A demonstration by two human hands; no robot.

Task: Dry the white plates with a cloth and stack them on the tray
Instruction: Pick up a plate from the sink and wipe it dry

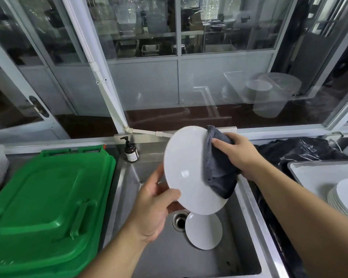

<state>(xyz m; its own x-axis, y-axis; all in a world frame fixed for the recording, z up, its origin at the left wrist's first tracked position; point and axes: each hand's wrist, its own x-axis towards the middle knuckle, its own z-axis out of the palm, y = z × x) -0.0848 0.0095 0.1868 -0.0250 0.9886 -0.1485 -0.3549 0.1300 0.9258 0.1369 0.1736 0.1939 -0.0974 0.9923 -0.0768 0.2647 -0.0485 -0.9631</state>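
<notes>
1. We hold one white plate (187, 167) tilted on edge over the sink (247, 199). Our left hand (155, 201) pinches its lower-left rim, thumb on the near face and fingers behind.
2. Our right hand (239, 155) grips the grey cloth (217, 169), folded over the plate's right rim, directly across the plate from the left-hand pinch.
3. The relation that matters: the tray (313, 171) lies to the right of both grips, beyond the right wrist, so we judge the right hand the nearer one for the transfer. The plate's face runs from upper right down toward the left grip.
4. Counts: one plate in hand; one more plate in the sink (204, 231), below the left grip and beside the drain (179, 220); one stack of plates (344, 199) on the tray, perhaps five or six, the number too fine to tell.
5. We judge the drying is under way, with at least the sink plate left to do.
</notes>
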